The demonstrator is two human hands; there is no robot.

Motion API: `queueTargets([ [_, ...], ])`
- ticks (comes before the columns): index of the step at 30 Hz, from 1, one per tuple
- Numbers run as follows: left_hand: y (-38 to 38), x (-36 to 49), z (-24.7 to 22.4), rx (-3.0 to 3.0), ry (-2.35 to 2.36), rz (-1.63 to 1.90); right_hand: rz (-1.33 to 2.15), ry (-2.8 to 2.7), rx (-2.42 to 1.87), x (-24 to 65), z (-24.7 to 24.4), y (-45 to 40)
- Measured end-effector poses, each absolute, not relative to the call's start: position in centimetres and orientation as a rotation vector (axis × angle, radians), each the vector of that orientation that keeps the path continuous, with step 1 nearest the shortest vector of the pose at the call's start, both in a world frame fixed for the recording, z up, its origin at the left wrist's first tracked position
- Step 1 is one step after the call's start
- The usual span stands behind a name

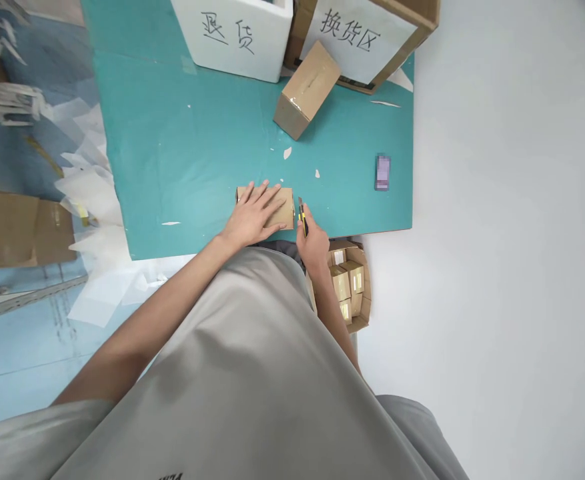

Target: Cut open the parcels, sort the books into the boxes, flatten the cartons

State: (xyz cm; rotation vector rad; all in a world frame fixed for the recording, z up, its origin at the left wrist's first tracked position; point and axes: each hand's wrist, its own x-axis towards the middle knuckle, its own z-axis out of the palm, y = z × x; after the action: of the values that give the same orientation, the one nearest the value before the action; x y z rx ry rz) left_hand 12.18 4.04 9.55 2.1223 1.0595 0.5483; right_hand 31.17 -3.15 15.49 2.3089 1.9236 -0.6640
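Note:
A small brown cardboard box (286, 212) lies at the near edge of the green-topped table (187, 147). Spread across its top, my left hand (253, 217) presses flat with the fingers apart. Just right of the box, my right hand (314, 241) is closed around a black and yellow utility knife (303, 217). The knife's tip points away from me, close to the box's right end. Part of the box is hidden under my left hand.
A taped carton (308, 90) leans near a white bin (237, 40) and a larger labelled box (357, 40) at the back. A phone (383, 172) lies right. Below the table's edge, an open carton (365, 293) holds several small boxes. Paper sheets (97, 220) litter the left side.

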Motion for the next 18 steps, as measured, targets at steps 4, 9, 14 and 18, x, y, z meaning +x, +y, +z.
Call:
queueTargets([
  [4,3.9,12.0,9.3,2.097,1.073,0.560,-0.700,1.903,2.265,30.2,16.3,-3.1],
  [9,4.0,12.0,9.5,2.103,1.074,0.564,-0.708,1.797,2.260,29.5,16.8,-2.6],
  [14,4.0,12.0,9.4,2.089,1.062,0.596,-0.685,1.780,2.212,29.3,17.1,-2.6],
  [18,4.0,11.9,9.2,2.147,1.059,0.570,-0.760,1.771,2.285,28.8,17.3,-2.7],
])
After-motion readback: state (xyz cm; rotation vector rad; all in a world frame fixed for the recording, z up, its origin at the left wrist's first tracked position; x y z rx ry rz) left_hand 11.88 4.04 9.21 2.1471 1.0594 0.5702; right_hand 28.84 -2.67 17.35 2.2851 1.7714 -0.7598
